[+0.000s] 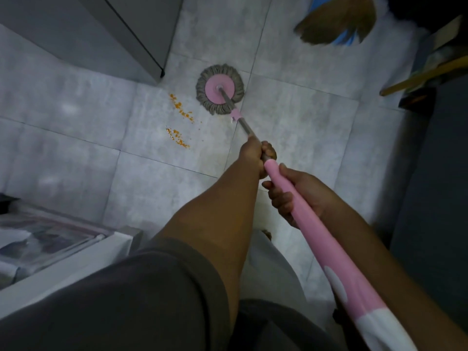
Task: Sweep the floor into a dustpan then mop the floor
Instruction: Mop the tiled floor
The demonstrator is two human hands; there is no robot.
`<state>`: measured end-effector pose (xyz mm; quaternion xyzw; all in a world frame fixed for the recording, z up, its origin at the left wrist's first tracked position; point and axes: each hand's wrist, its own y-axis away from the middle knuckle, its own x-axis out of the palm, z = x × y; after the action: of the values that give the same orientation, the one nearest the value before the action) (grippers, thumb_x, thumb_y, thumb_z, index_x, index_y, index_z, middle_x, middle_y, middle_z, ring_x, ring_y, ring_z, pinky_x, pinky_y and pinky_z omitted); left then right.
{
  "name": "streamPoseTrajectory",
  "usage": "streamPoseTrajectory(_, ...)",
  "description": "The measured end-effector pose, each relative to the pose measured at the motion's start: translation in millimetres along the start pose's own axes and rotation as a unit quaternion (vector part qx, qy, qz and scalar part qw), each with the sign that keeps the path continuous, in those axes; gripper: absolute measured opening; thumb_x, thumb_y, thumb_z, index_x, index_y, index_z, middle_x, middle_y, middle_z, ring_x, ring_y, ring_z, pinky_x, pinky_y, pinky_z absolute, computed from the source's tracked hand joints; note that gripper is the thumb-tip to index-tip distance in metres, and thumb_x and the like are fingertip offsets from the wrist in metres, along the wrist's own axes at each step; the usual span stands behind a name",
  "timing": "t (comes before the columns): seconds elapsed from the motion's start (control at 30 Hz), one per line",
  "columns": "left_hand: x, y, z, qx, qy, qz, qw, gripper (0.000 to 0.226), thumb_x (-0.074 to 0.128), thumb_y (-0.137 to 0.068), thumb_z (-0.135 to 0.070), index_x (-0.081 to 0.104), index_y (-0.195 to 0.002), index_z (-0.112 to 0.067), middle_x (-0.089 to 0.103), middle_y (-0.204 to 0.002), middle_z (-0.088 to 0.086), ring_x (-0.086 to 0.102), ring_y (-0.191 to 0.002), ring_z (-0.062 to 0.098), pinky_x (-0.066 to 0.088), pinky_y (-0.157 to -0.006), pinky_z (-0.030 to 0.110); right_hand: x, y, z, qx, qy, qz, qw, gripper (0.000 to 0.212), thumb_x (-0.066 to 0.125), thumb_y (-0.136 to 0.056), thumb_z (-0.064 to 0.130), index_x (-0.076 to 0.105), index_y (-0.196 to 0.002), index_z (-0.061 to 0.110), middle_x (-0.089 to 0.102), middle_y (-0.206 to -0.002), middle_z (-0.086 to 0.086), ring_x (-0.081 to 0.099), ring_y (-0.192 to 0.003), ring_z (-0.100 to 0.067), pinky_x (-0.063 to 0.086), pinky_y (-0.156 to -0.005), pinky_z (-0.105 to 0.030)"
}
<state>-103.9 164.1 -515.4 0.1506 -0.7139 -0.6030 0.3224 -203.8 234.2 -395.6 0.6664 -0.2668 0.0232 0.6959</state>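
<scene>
**Q:** What form does the mop take?
**A:** A round mop head: a smooth pink disc ringed by grey, ropy strands. A thin metal shaft rises from its centre, tilted toward the viewer. It widens into a glossy pink grip with white patches.

**Q:** Where does it rest?
**A:** Flat on the floor, which is laid in pale grey square tiles with a mottled surface and thin dark joints. Two loose scatters of orange crumbs lie just left of the head, apart from it. A grey cabinet stands at upper left. A brown, fan-shaped broom, blurred, shows at upper right.

**Q:** How are the hands set?
**A:** The left hand, arm extended, wraps its fingers round the shaft where the metal meets the grip. The right hand, nearer the body, curls its fingers round the pink grip from the right side.
</scene>
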Motion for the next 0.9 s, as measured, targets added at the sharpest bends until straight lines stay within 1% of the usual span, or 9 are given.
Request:
streamPoseTrajectory(0.13, 2.3, -3.6, -7.3, -0.007, -0.002, -0.005, 1.000, 0.054, 0.037, -0.103, -0.052, 0.037, -0.063, -0.015, 0.033, -0.040, -0.004, 0.031, -0.027, 0.008, 0.025, -0.030, 0.012, -0.6, -5.0, 7.1, 0.000, -0.013, 0.005, 1.000, 0.046, 0.048, -0.097, 0.048, 0.055, -0.092, 0.003, 0.047, -0.056, -0.001, 0.040, -0.032, -0.007, 0.035, -0.029, -0.017)
streamPoseTrajectory(0.27, 11.7, -21.3, -38.4, 0.006, -0.024, -0.003, 1.000, 0.054, 0.038, -0.103, -0.051, 0.038, -0.063, -0.015, 0.034, -0.046, -0.004, 0.031, -0.031, 0.008, 0.026, -0.032, 0.012, 11.5, -24.7, 33.4, 0.006, -0.040, 0.010, 0.999, 0.045, 0.051, -0.095, 0.048, 0.056, -0.092, 0.004, 0.050, -0.056, -0.001, 0.042, -0.032, -0.007, 0.037, -0.029, -0.018)
streamPoseTrajectory(0.37, 21.8, -42.4, -88.7, 0.019, -0.014, 0.009, 1.000, 0.053, 0.037, -0.104, -0.049, 0.038, -0.065, -0.014, 0.033, -0.044, -0.004, 0.030, -0.030, 0.007, 0.026, -0.031, 0.013, 38.2, -52.2, 68.1, 0.002, -0.053, 0.021, 0.998, 0.045, 0.052, -0.094, 0.048, 0.057, -0.095, 0.004, 0.052, -0.059, -0.002, 0.043, -0.033, -0.008, 0.038, -0.030, -0.018)
streamPoseTrajectory(0.5, 41.1, -78.7, -183.4, 0.038, -0.006, 0.007, 0.999, 0.048, 0.037, -0.104, -0.047, 0.041, -0.072, -0.012, 0.034, -0.049, -0.004, 0.030, -0.029, 0.006, 0.026, -0.030, 0.012, 90.0, -100.8, 133.0, -0.023, -0.076, 0.042, 0.996, 0.041, 0.052, -0.095, 0.045, 0.056, -0.099, 0.005, 0.053, -0.065, -0.002, 0.043, -0.034, -0.007, 0.038, -0.030, -0.018)
streamPoseTrajectory(0.63, 66.9, -122.1, -275.1, 0.065, -0.022, 0.001, 0.998, 0.042, 0.035, -0.106, -0.038, 0.038, -0.072, -0.013, 0.033, -0.047, -0.003, 0.029, -0.029, 0.006, 0.024, -0.030, 0.012, 135.7, -153.6, 208.6, -0.038, -0.076, 0.062, 0.994, 0.042, 0.050, -0.095, 0.046, 0.055, -0.094, 0.003, 0.049, -0.058, -0.001, 0.040, -0.032, -0.007, 0.035, -0.029, -0.016)
streamPoseTrajectory(0.7, 81.0, -144.3, -315.5, 0.084, -0.038, 0.004, 0.996, 0.047, 0.034, -0.106, -0.040, 0.036, -0.067, -0.014, 0.032, -0.041, -0.003, 0.028, -0.027, 0.007, 0.023, -0.030, 0.010, 151.9, -179.2, 243.8, -0.042, -0.064, 0.071, 0.995, 0.043, 0.048, -0.096, 0.046, 0.054, -0.090, 0.004, 0.048, -0.056, 0.001, 0.040, -0.032, -0.006, 0.035, -0.030, -0.015)
streamPoseTrajectory(0.8, 98.1, -173.8, -358.6, 0.087, -0.038, 0.010, 0.995, 0.052, 0.035, -0.105, -0.044, 0.035, -0.062, -0.015, 0.032, -0.036, -0.004, 0.029, -0.024, 0.008, 0.024, -0.031, 0.007, 164.6, -212.3, 285.4, -0.060, -0.044, 0.070, 0.995, 0.043, 0.048, -0.097, 0.047, 0.053, -0.089, 0.005, 0.047, -0.056, 0.002, 0.040, -0.033, -0.005, 0.035, -0.031, -0.014)
streamPoseTrajectory(0.9, 103.8, -195.7, -375.2, 0.089, -0.051, 0.018, 0.995, 0.048, 0.037, -0.104, -0.039, 0.036, -0.061, -0.016, 0.034, -0.037, -0.005, 0.032, -0.024, 0.007, 0.024, -0.033, 0.007, 164.6, -230.7, 302.6, -0.073, -0.033, 0.083, 0.993, 0.042, 0.047, -0.097, 0.047, 0.053, -0.088, 0.006, 0.046, -0.057, 0.004, 0.040, -0.034, -0.004, 0.035, -0.031, -0.014)
